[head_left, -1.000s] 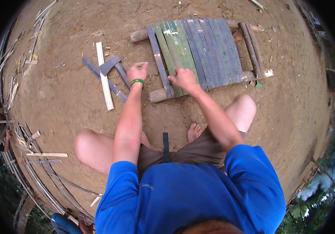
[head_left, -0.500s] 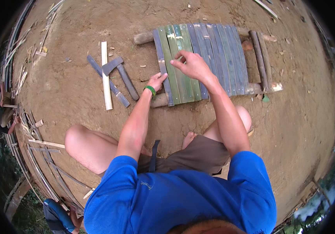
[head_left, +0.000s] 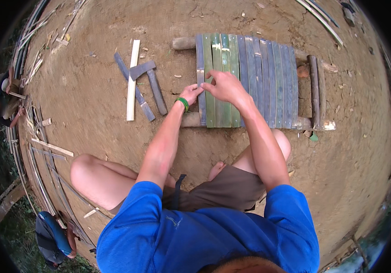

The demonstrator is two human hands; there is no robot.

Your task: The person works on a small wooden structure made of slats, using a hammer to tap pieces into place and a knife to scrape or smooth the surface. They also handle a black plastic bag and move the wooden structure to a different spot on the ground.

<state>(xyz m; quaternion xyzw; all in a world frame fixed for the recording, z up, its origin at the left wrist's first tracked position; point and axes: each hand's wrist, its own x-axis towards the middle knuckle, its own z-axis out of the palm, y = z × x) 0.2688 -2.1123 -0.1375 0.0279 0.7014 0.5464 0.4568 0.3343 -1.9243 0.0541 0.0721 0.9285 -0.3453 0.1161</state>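
Observation:
A platform of green and grey-blue bamboo slats (head_left: 261, 82) rests on two round logs, its slats dotted with small pale nail heads. My left hand (head_left: 191, 93), with a green bracelet at the wrist, holds the outer edge of the leftmost slat (head_left: 200, 57). Just above that slat is my right hand (head_left: 226, 86), its fingers curled and its thumb beside the left fingertips. Whatever lies in the right fingers is too small to make out. Left of the platform, a hatchet (head_left: 154, 84) lies across a pale wood strip (head_left: 132, 98) and a dark bamboo strip (head_left: 145, 109).
Two short logs (head_left: 314, 86) lie against the platform's right end. Bamboo strips and poles (head_left: 36, 177) are scattered along the left side, near other people (head_left: 56, 239). More strips (head_left: 320, 20) lie at the far right. My bent legs frame the near side.
My right hand has come down and left to meet the left hand at the leftmost slat. My left hand stays at that slat's edge. The view has shifted slightly.

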